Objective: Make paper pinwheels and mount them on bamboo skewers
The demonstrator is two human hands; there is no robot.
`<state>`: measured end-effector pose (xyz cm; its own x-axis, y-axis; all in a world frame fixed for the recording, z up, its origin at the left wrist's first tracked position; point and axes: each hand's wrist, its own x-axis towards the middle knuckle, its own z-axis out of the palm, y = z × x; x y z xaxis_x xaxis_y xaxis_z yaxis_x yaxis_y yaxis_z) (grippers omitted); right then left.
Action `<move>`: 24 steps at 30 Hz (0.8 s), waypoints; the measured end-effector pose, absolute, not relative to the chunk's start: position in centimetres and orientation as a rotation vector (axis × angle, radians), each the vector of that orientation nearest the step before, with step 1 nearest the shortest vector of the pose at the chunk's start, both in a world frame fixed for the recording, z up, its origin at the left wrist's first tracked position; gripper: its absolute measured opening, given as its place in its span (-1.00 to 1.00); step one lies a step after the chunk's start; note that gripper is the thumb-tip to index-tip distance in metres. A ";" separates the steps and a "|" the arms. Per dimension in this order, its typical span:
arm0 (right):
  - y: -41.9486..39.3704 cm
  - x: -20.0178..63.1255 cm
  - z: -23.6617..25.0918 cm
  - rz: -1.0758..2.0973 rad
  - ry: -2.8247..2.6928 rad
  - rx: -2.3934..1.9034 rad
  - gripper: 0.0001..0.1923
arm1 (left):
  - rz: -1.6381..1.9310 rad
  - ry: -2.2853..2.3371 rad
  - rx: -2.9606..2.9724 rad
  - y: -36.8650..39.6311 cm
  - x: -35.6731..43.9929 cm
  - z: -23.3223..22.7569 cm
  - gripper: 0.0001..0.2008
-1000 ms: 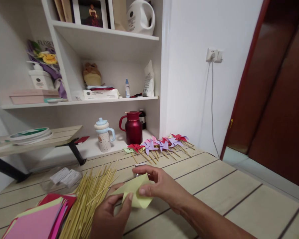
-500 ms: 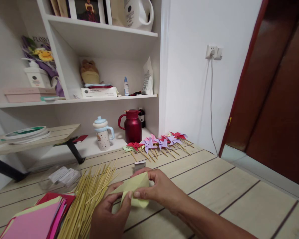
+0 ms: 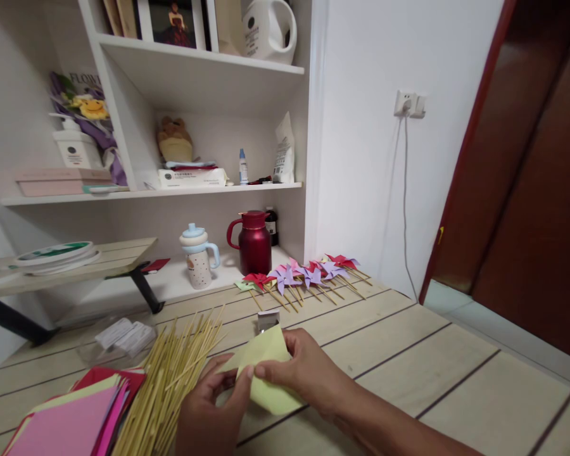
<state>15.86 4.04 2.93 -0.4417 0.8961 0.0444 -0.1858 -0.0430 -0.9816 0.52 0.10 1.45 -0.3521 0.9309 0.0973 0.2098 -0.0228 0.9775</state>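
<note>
**Both hands pinch a yellow paper sheet**

Hands meet low over the tabletop (image 3: 408, 354), each closed on the same pale yellow paper (image 3: 266, 367). The left hand (image 3: 211, 408) grips it from below with thumb on top near the fold; the right hand (image 3: 304, 370) pinches its nearer edge between thumb and fingers. The paper sits between the two hands, held just above the tabletop, partly folded with one flap raised.

Compared with half a second ago, the sheet is opened wider: a larger lower flap now hangs down below the right hand's fingers, and the upper corner stands taller. The right hand has slid slightly farther along the edge, and the small grey object (image 3: 267, 320) just beyond the hands shows more fully.

Just left of the left hand lies a spread of bamboo sticks (image 3: 171, 373), and farther left a stack of coloured paper (image 3: 71, 421). Well beyond the hands, a row of finished pinwheels (image 3: 304, 275) lies on the tabletop. A red jug (image 3: 254, 244) and a lidded cup (image 3: 198, 256) stand behind them.
</note>
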 end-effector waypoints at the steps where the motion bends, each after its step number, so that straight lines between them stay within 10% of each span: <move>1: 4.1 15.8 2.8 1.625 -1.366 -0.817 -0.68 | 1.426 1.575 1.224 0.0 0.5 1.7 -0.60; 16: 3.9 15.1 3.0 1.627 -0.976 -0.499 -0.57 | 1.511 1.043 0.564 1.4 0.3 1.1 -0.03; 24: 3.8 14.9 2.8 1.545 -1.029 -0.550 -0.59 | 1.553 1.038 0.813 0.7 3.4 -0.3 -0.50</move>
<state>14.94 3.77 2.80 -0.2480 0.9502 0.1889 -0.5405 0.0262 -0.8410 3.41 0.66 -0.34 -0.2191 0.9756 -0.0144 -0.3860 -0.0731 0.9196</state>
